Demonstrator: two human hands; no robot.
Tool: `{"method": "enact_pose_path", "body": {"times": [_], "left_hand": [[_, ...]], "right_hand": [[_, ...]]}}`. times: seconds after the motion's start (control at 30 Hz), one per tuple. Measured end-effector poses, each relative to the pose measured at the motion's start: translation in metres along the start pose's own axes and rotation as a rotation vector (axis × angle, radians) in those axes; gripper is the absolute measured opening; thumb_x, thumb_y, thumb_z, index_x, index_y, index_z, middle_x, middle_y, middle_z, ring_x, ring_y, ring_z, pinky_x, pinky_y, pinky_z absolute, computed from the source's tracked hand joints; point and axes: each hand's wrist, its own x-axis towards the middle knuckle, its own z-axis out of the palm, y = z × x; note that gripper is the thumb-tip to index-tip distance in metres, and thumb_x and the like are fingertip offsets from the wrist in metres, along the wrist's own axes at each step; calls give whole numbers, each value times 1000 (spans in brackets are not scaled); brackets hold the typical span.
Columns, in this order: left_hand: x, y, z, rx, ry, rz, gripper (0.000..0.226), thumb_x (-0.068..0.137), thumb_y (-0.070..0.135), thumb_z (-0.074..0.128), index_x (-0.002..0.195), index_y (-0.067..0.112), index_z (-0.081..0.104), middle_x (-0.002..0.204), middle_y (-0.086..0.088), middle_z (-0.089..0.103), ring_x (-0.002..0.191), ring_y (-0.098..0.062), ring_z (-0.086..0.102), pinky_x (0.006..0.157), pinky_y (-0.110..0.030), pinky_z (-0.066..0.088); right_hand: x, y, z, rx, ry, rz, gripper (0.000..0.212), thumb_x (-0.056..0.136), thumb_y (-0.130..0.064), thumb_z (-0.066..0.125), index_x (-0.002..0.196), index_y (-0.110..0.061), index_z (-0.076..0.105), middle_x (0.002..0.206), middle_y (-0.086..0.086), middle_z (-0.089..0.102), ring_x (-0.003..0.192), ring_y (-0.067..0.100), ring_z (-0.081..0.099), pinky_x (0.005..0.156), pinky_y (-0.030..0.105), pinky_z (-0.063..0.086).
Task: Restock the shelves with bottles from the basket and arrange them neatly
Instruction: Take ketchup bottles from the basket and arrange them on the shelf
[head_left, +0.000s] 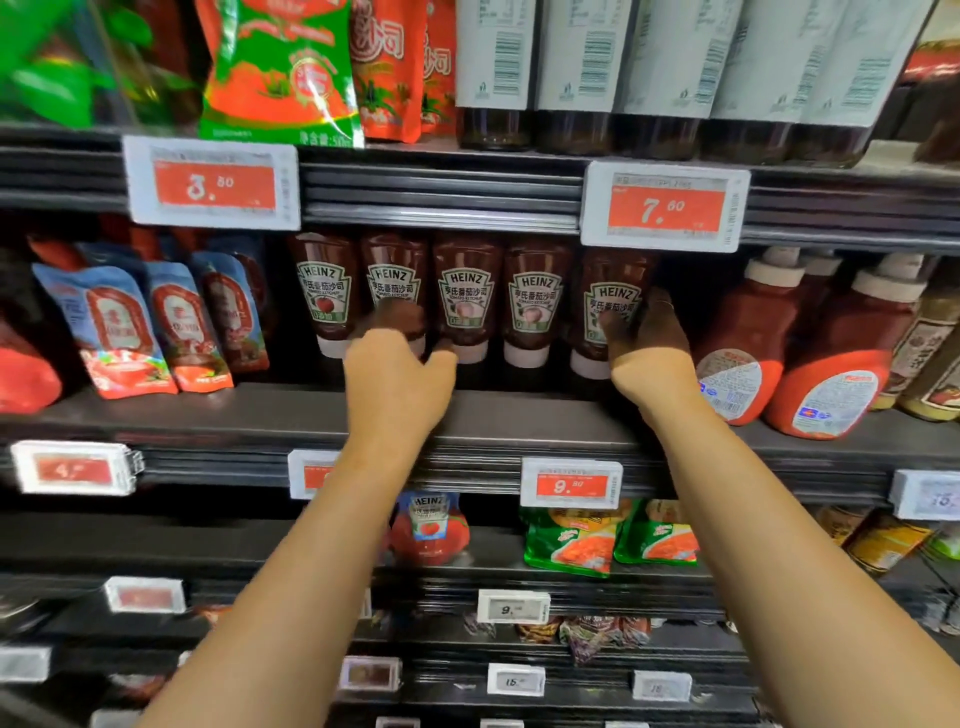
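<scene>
Several Heinz ketchup bottles stand cap-down in a row on the middle shelf (291, 410). My left hand (397, 358) reaches in and wraps its fingers round the second bottle from the left (393, 270); the thumb points toward the third bottle (467, 291). My right hand (649, 343) grips the rightmost Heinz bottle (613, 291), thumb on its label and fingers round its right side. The leftmost bottle (324, 291) and the fourth bottle (535, 306) stand untouched. No basket is in view.
Blue and red sauce pouches (119, 327) lean to the left of the row. Red squeeze bottles with white caps (753, 332) stand to the right. Price tags (665, 208) hang on the shelf edge above. Lower shelves hold a Heinz pouch (431, 530) and green packets (571, 540).
</scene>
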Motion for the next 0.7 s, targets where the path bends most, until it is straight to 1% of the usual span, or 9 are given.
{"method": "enact_pose_path", "body": {"times": [0.03, 0.07, 0.13, 0.2, 0.27, 0.33, 0.47, 0.53, 0.7], "left_hand": [[6, -10, -8, 43, 32, -53, 28, 82, 23, 72, 101, 2, 67, 94, -10, 66, 93, -30, 59, 77, -27, 40], [14, -20, -14, 96, 35, -105, 43, 83, 24, 72, 116, -2, 62, 112, -18, 65, 109, -35, 57, 90, -32, 40], [30, -34, -22, 137, -10, -166, 76, 85, 31, 73, 146, -1, 40, 149, -22, 44, 138, -37, 39, 114, -32, 27], [45, -41, -23, 102, -43, -192, 104, 83, 38, 79, 159, 5, 16, 164, -17, 23, 150, -33, 22, 121, -32, 17], [57, -45, -20, 69, -70, -221, 118, 79, 42, 83, 161, 6, 6, 167, -16, 15, 153, -32, 17, 122, -34, 15], [66, -50, -15, 35, -100, -238, 124, 76, 44, 85, 160, 4, 3, 167, -16, 16, 153, -34, 17, 123, -38, 17], [74, -60, -6, -83, -117, -315, 123, 72, 48, 87, 159, 7, 11, 161, -15, 33, 148, -35, 32, 120, -43, 30], [74, -65, -3, -73, -95, -308, 118, 73, 45, 87, 157, 5, 16, 158, -16, 37, 145, -36, 35, 118, -43, 33], [77, -75, -1, -89, -52, -286, 108, 71, 41, 89, 152, 6, 26, 153, -15, 43, 142, -35, 40, 116, -43, 36]], "right_hand": [[0, -1, 0, -4, 2, 1, 54, 99, -26, 62, 146, -7, 41, 133, 20, 62, 120, 40, 60, 88, 30, 42], [0, -2, 0, -2, 5, 4, 58, 99, -24, 62, 149, -7, 38, 135, 20, 61, 121, 39, 59, 91, 32, 43], [-1, -6, 3, 0, 18, 11, 63, 98, -19, 63, 152, -7, 33, 138, 20, 59, 122, 38, 59, 91, 31, 43], [-3, -10, 7, 7, 32, 13, 66, 95, -15, 63, 152, -6, 31, 140, 20, 56, 123, 36, 58, 89, 28, 43], [-5, -14, 12, -9, 39, 28, 67, 95, -16, 60, 153, -5, 28, 144, 21, 52, 126, 38, 55, 97, 34, 45], [-4, -16, 14, -31, 36, 46, 68, 97, -18, 57, 155, -6, 24, 145, 22, 50, 127, 41, 54, 102, 39, 45], [-2, -16, 17, -32, 28, 52, 70, 98, -17, 55, 158, -9, 19, 144, 23, 52, 127, 43, 54, 102, 41, 45], [-3, -14, 18, -24, 32, 38, 71, 97, -18, 55, 158, -10, 20, 141, 22, 55, 124, 43, 56, 100, 39, 46], [-5, -8, 22, 5, 53, -6, 69, 98, -17, 56, 158, -11, 22, 138, 17, 60, 120, 39, 60, 89, 27, 43]]}}
